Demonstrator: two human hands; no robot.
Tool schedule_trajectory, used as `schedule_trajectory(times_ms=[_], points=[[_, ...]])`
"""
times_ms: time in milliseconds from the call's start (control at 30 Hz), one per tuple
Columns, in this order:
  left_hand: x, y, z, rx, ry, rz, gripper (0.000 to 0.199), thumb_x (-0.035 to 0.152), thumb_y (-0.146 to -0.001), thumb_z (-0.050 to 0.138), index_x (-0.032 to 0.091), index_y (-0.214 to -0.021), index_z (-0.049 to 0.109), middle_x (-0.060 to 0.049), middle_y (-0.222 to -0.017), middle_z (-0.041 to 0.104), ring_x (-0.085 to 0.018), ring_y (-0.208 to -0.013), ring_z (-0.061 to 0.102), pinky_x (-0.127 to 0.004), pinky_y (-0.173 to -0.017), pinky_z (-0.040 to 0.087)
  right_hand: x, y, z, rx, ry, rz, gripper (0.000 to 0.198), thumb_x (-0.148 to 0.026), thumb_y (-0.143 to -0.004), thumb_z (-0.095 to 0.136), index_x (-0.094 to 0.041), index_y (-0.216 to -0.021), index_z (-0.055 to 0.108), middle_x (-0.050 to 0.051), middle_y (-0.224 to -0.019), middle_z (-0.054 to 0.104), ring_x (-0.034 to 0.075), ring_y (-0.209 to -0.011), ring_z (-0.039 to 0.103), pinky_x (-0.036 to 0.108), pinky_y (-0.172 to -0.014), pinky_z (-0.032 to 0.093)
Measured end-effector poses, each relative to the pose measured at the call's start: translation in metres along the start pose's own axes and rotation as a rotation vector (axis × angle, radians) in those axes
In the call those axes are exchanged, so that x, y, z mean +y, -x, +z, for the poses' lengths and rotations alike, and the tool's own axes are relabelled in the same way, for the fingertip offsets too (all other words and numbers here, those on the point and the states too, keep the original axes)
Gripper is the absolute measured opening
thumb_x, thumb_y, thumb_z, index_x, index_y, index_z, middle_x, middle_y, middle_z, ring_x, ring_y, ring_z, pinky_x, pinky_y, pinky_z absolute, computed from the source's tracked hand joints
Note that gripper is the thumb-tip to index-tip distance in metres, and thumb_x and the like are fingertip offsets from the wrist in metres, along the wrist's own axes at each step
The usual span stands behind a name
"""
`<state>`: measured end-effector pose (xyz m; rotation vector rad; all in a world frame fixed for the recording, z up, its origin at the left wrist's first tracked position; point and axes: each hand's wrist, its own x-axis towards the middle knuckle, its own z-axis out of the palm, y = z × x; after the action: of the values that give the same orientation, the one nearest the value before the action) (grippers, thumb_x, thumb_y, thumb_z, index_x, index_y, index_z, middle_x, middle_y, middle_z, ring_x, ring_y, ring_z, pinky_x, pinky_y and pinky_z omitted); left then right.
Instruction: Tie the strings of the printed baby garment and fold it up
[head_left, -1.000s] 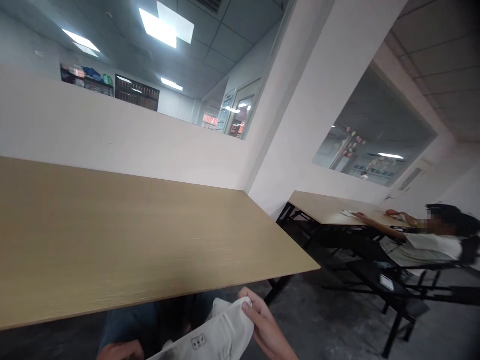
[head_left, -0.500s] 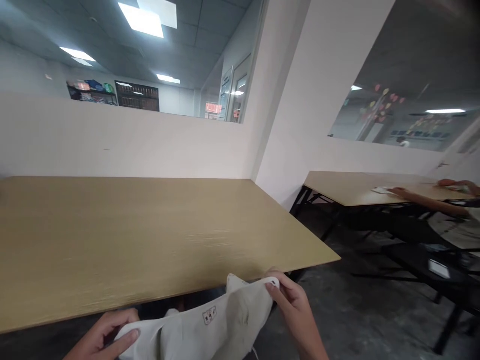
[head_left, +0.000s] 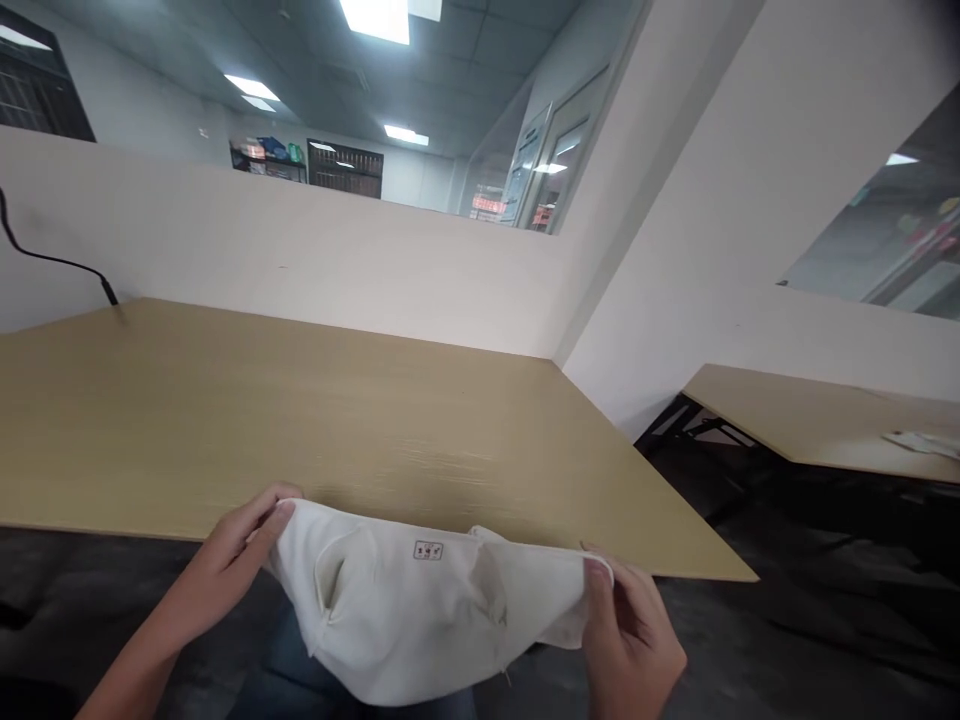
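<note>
A white cloth piece (head_left: 397, 620), with a small dark printed mark near its top edge and a slit on its left side, is stretched between my two hands. My left hand (head_left: 251, 530) pinches its upper left corner at the front edge of the table. On the other end, my right hand (head_left: 634, 620) grips the upper right corner between thumb and fingers. The cloth sags in the middle over my lap, with some folds and a loose thread at its lower right. What kind of article it is, I cannot tell.
A wooden-topped table (head_left: 315, 400) spreads out in front of me, against a white wall (head_left: 420, 280) with a window above. A black cable (head_left: 60, 262) hangs at the left. Another table (head_left: 795, 410) stands to the right, with a pale item (head_left: 926, 442) on it.
My view has swung left, and the co-worker at the right table is out of sight. My left hand has risen, so the cloth's top edge is now nearly level and spread wider.
</note>
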<state>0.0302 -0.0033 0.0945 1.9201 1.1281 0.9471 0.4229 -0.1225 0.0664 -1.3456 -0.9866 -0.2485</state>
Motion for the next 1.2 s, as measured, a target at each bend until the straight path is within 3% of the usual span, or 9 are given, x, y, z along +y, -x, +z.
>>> schedule_trajectory(times_ms=[100,200,333,500,633,800,1000,1100,1200], points=[[0.007,-0.003,0.003,0.165,-0.100,0.018,0.037,0.053,-0.103,0.042,0.020,-0.105,0.059,-0.001,-0.085,0.061,-0.017,-0.079,0.055,-0.022,-0.071,0.043,0.004,0.001,-0.001,-0.037,0.036,-0.042,0.020,-0.034,-0.096,0.064,-0.016,-0.097,0.073,0.012,-0.099,0.070,0.023,-0.091,0.065,0.033,-0.085,0.049],[0.012,-0.015,0.001,0.318,-0.246,0.020,0.040,0.054,-0.101,0.041,0.020,-0.107,0.060,-0.001,-0.089,0.066,-0.017,-0.081,0.060,-0.023,-0.072,0.044,0.007,-0.010,0.006,-0.041,0.148,0.025,0.028,-0.040,-0.099,0.059,-0.015,-0.100,0.072,0.013,-0.098,0.072,0.024,-0.092,0.065,0.032,-0.087,0.048],[0.007,-0.061,-0.008,0.442,-0.477,0.040,0.043,0.053,-0.102,0.032,0.020,-0.099,0.060,-0.005,-0.088,0.069,-0.022,-0.083,0.064,-0.027,-0.074,0.043,0.017,-0.053,0.043,-0.177,0.252,0.068,0.045,-0.054,-0.098,0.053,-0.014,-0.098,0.074,0.013,-0.090,0.074,0.025,-0.085,0.065,0.031,-0.078,0.046],[-0.036,-0.157,-0.011,0.365,-0.664,0.053,0.045,0.047,-0.105,0.026,0.020,-0.113,0.060,-0.009,-0.106,0.071,-0.026,-0.093,0.066,-0.031,-0.074,0.040,0.068,-0.104,0.123,-0.453,0.161,0.040,0.052,-0.056,-0.100,0.042,-0.015,-0.098,0.072,0.011,-0.090,0.074,0.023,-0.081,0.062,0.030,-0.074,0.044],[-0.081,-0.221,0.008,0.250,-0.807,-0.079,0.045,0.042,-0.106,0.023,0.021,-0.120,0.060,-0.012,-0.105,0.072,-0.028,-0.093,0.067,-0.031,-0.070,0.038,0.126,-0.117,0.182,-0.613,0.313,0.002,0.048,-0.051,-0.097,0.040,-0.017,-0.083,0.070,0.011,-0.082,0.071,0.021,-0.074,0.057,0.031,-0.071,0.038],[-0.126,-0.260,0.027,0.234,-0.852,-0.143,0.047,0.041,-0.106,0.023,0.021,-0.122,0.062,-0.015,-0.098,0.072,-0.032,-0.089,0.069,-0.033,-0.070,0.041,0.175,-0.122,0.234,-0.598,0.380,0.009,0.042,-0.048,-0.089,0.050,-0.019,-0.059,0.055,0.007,-0.063,0.061,0.017,-0.062,0.045,0.030,-0.063,0.029],[-0.160,-0.271,0.026,0.202,-0.792,-0.157,0.046,0.051,-0.100,0.035,0.023,-0.120,0.065,-0.014,-0.100,0.072,-0.031,-0.094,0.068,-0.035,-0.075,0.043,0.209,-0.128,0.257,-0.551,0.356,0.088,0.055,-0.061,-0.084,0.055,-0.021,-0.049,0.042,0.002,-0.053,0.048,0.015,-0.058,0.036,0.030,-0.060,0.024],[-0.164,-0.268,0.023,0.203,-0.733,-0.204,0.042,0.055,-0.091,0.046,0.020,-0.101,0.069,-0.014,-0.097,0.072,-0.032,-0.094,0.066,-0.035,-0.075,0.043,0.213,-0.129,0.250,-0.596,0.244,0.135,0.057,-0.065,-0.079,0.059,-0.021,-0.050,0.039,-0.001,-0.053,0.041,0.014,-0.059,0.035,0.029,-0.059,0.026],[-0.161,-0.265,0.016,0.173,-0.611,-0.117,0.033,0.047,-0.084,0.048,0.019,-0.081,0.064,-0.011,-0.092,0.071,-0.027,-0.088,0.062,-0.033,-0.074,0.042,0.208,-0.130,0.239,-0.652,0.093,0.182,0.055,-0.068,-0.072,0.063,-0.020,-0.053,0.045,-0.001,-0.056,0.044,0.014,-0.060,0.038,0.028,-0.059,0.031]])
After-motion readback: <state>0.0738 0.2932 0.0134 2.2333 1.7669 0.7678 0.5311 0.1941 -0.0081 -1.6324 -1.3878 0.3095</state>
